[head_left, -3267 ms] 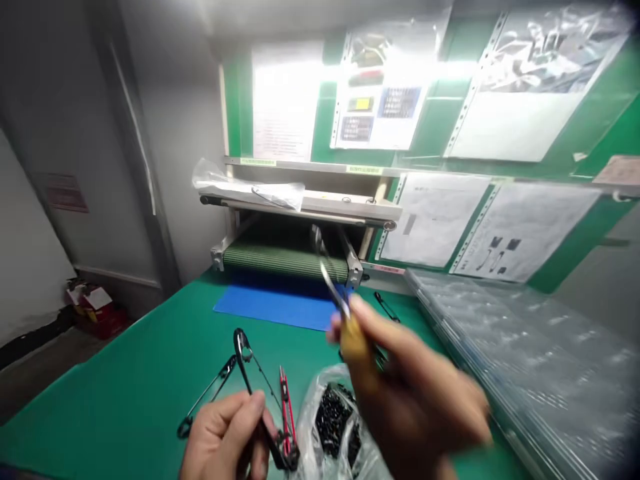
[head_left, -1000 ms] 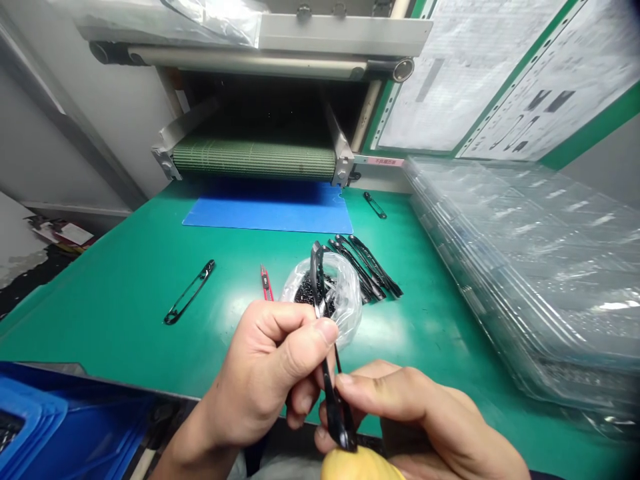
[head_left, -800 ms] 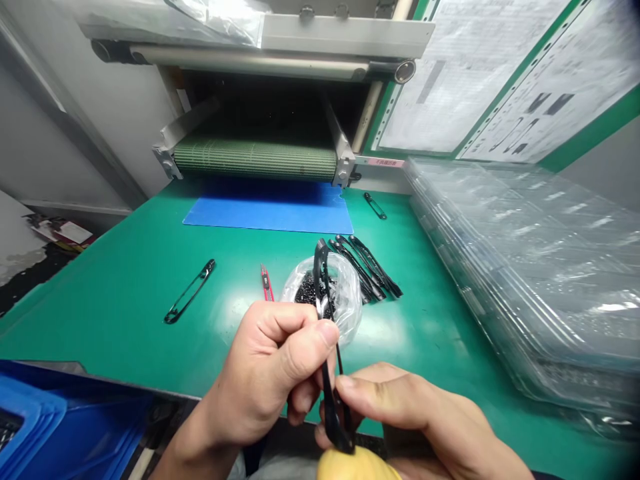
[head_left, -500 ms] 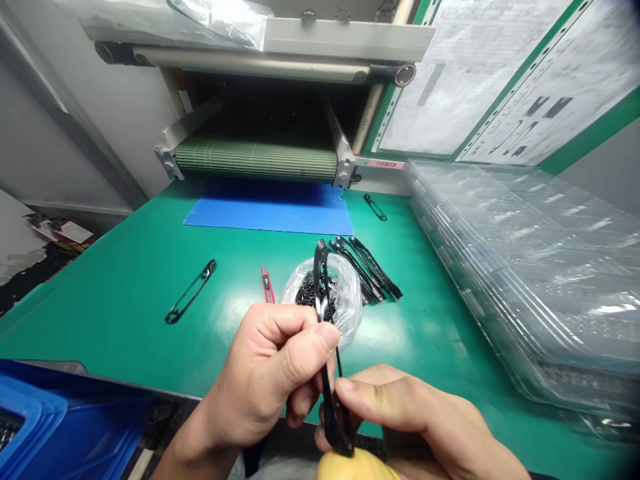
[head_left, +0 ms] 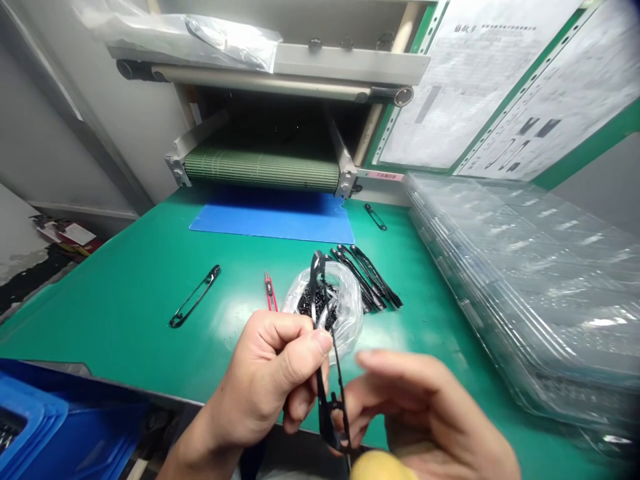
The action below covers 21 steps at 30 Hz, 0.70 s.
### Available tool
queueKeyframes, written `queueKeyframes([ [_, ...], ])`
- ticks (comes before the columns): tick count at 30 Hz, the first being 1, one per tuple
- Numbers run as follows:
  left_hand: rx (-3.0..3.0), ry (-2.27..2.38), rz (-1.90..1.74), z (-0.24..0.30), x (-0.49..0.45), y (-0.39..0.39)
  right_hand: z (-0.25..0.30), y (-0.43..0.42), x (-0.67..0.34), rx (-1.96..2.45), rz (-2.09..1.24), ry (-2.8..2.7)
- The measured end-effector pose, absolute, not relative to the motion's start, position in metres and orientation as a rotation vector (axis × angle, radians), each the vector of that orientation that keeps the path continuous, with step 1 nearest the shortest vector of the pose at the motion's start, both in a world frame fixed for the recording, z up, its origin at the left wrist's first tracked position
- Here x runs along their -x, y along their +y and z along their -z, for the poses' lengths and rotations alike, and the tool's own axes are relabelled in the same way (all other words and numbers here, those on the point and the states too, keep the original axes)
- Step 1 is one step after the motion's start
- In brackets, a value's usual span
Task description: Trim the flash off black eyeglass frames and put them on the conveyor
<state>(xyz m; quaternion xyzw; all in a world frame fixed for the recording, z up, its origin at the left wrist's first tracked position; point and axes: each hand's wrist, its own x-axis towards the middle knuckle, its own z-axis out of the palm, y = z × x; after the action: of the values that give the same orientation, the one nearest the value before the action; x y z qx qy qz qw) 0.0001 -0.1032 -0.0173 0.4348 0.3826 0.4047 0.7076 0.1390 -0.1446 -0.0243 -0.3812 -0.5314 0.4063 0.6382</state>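
Note:
My left hand [head_left: 285,380] is closed, its thumb and bent index finger pinching a long, narrow black plastic frame [head_left: 323,400] with a slot down its length. The frame stands nearly upright above the table edge, its lower end towards me. My right hand [head_left: 425,400] is beside the lower end, with the upper finger raised and apart. Its other fingertips are behind the frame; whether they touch it I cannot tell. A rounded yellow thing [head_left: 383,467] shows at the bottom by this hand, too cut off to name. Behind the frame stands a clear plastic bag [head_left: 350,320] of small black pieces [head_left: 317,300].
Similar black frames [head_left: 373,273] lie right of the bag, with one black frame [head_left: 195,297] at left. A red cutter knife [head_left: 271,292] lies nearby. Stacked clear trays [head_left: 500,287] line the right side. Behind are a blue sheet [head_left: 270,220] and a green conveyor belt [head_left: 260,173].
My right hand's upper finger has come off the black frame and lifted away; the yellow thing has shifted right. My left hand keeps its hold. The view has tilted slightly up.

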Motion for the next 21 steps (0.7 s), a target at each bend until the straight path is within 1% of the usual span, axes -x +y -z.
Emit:
queueKeyframes([
  [3, -1.12, 0.804, -0.781, 0.027, 0.011, -0.108, 0.022, -0.12, -0.151, 0.939, -1.095, -1.147],
  [7, -1.431, 0.883, -0.68, 0.044, 0.03, -0.12, 0.025, -0.09, -0.16, 0.936, -1.574, -1.349],
  [9, -1.333, 0.817, -0.732, 0.054, 0.035, -0.123, 0.031, -0.085, -0.157, 0.88, -1.723, -1.313],
  [12, -1.015, 0.708, -1.004, 0.066, 0.03, -0.119, 0.042, -0.087, -0.144, 0.737, -1.79, -1.205],
  [14, -0.943, 0.704, -1.189, 0.069, 0.023, -0.115, 0.048, -0.089, -0.136, 0.691, -1.763, -1.174],
  [18, -1.188, 0.803, -1.371, 0.067, 0.016, -0.106, 0.056, -0.088, -0.139, 0.757, -1.624, -1.232],
  [21, -1.457, 0.881, -1.324, 0.061, 0.02, -0.102, 0.057, -0.085, -0.158, 0.806, -1.791, -1.387],
])
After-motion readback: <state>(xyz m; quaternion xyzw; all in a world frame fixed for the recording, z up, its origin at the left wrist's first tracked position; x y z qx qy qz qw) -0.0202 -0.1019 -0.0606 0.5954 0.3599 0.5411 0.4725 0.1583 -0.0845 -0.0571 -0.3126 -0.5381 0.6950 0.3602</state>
